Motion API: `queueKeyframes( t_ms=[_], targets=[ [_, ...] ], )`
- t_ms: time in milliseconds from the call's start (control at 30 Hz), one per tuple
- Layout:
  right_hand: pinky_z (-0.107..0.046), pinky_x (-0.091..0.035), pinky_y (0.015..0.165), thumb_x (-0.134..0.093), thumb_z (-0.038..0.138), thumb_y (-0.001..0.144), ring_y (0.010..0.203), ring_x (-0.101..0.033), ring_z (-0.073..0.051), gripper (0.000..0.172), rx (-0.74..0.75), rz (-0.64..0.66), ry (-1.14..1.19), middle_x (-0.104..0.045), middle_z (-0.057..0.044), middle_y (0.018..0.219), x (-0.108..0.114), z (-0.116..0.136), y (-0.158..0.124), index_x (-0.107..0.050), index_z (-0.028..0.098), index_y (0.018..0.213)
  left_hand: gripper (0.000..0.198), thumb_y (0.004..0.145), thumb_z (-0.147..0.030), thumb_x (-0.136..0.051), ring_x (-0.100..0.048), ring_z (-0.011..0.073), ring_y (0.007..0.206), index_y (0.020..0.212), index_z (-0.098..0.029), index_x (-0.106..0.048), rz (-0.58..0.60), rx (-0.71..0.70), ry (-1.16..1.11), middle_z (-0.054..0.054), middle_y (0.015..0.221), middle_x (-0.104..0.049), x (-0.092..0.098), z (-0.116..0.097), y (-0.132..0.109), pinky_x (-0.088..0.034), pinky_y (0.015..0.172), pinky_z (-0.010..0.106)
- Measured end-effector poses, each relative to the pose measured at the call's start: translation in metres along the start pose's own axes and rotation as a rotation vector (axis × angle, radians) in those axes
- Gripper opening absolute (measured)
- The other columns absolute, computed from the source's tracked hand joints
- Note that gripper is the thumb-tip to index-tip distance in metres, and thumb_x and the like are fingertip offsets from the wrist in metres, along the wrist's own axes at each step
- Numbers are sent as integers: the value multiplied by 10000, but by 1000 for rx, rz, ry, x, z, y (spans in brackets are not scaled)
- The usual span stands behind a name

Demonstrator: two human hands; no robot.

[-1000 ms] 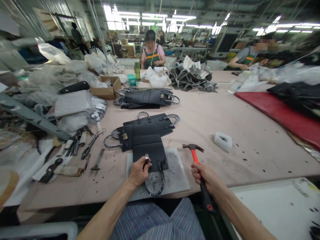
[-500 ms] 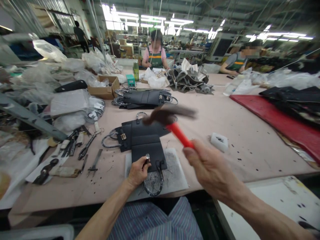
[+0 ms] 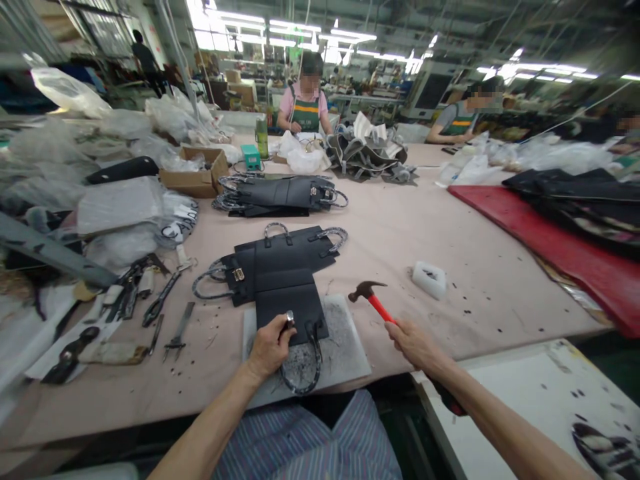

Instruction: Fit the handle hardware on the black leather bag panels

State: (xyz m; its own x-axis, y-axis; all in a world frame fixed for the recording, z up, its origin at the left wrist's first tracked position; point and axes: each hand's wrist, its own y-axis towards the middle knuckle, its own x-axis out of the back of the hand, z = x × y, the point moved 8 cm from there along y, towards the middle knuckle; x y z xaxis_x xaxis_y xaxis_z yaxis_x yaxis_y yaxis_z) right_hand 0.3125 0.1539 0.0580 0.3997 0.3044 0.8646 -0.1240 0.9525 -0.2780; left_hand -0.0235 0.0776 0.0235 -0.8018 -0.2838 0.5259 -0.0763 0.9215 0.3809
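Observation:
My right hand (image 3: 413, 343) grips a claw hammer (image 3: 379, 307) by its red handle; the dark head is held off to the right of the work, near the table. In my closed left hand (image 3: 270, 345) stands a short metal punch (image 3: 290, 319), its shiny top showing above the fingers and its lower end hidden. That hand rests on a black leather bag panel (image 3: 287, 300) with a patterned handle (image 3: 305, 383) at its near edge. Beneath the panel lies a pale, black-speckled board (image 3: 350, 340). More black bag panels (image 3: 300, 250) with handles are spread just behind.
A stack of black bag pieces (image 3: 280, 195) lies farther back. Hand tools (image 3: 175, 333) and plastic bags (image 3: 120, 207) crowd the left. A small white block (image 3: 429, 280) sits right of the hammer, and a red sheet (image 3: 540, 247) lies far right. Two co-workers sit across the table.
The hammer has dropped from high in front of me to near the table, and my right hand went down with it. My left hand keeps the punch on the panel.

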Motion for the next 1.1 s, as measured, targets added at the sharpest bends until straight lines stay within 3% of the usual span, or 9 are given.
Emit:
queueKeyframes(
  t_ms=[67,133,267,367,467,633,833,1033,1100],
  targets=[
    [-293,-409,564,-406,310,988,547,-577,-185,362,-67,-30,-24,-584,-43,601,-16,-22,9,-574,195,689,95,916,-210,-589,-738,176,817,998,-228,-635,11,3,2,18,884,-743,-1,0,-1,-588,773,277],
    [-344,-476,684,-461,288,968,751,-651,-239,242,-44,-102,-56,-668,-118,814,-30,-22,10,-642,160,871,96,926,-224,-593,-734,174,831,1012,-227,-636,18,12,9,20,899,-740,-1,0,-1,-582,781,276],
    [-488,-470,992,-518,268,955,1217,-567,-328,355,316,-331,-50,-584,-213,1347,-49,49,0,-587,130,1275,133,930,-265,-623,-735,183,887,1053,-227,-656,27,31,51,35,952,-745,3,-2,2,-582,814,285],
    [-488,-435,1076,-541,262,963,1302,-519,-305,377,578,-287,41,-564,-160,1417,-74,111,-8,-584,171,1326,117,907,-258,-649,-739,189,867,1011,-216,-685,28,15,71,38,926,-756,6,-7,6,-593,813,295],
    [-532,-381,1120,-583,242,937,1314,-505,-310,333,623,-260,69,-583,-133,1406,-93,139,-10,-639,197,1263,107,902,-233,-647,-743,195,881,986,-203,-706,-17,6,56,46,927,-769,11,-8,2,-604,832,315],
    [-559,-314,1167,-598,211,908,1335,-487,-304,363,580,-262,101,-574,-123,1419,-102,137,-10,-642,212,1268,107,908,-228,-642,-743,211,955,980,-201,-715,-84,116,-23,57,982,-783,18,1,-3,-601,915,379],
    [-583,-318,1159,-580,205,900,1334,-489,-314,373,579,-246,109,-582,-129,1399,-103,135,-7,-645,215,1268,92,913,-238,-626,-765,189,807,943,-191,-700,3,290,-139,34,862,-783,16,17,15,-635,757,306],
    [-577,-297,1181,-574,212,904,1342,-480,-312,378,577,-230,112,-566,-120,1421,-105,134,-6,-637,220,1277,142,892,-190,-666,-764,211,993,1019,-218,-725,96,-75,-31,66,1047,-795,8,-12,-1,-632,905,338],
    [-577,-290,1184,-571,213,905,1346,-475,-313,379,573,-220,108,-561,-121,1426,-105,134,-5,-635,216,1278,151,921,-194,-641,-769,206,976,1054,-214,-710,-22,8,-63,64,1042,-794,14,-6,-4,-637,899,344]
  ],
)
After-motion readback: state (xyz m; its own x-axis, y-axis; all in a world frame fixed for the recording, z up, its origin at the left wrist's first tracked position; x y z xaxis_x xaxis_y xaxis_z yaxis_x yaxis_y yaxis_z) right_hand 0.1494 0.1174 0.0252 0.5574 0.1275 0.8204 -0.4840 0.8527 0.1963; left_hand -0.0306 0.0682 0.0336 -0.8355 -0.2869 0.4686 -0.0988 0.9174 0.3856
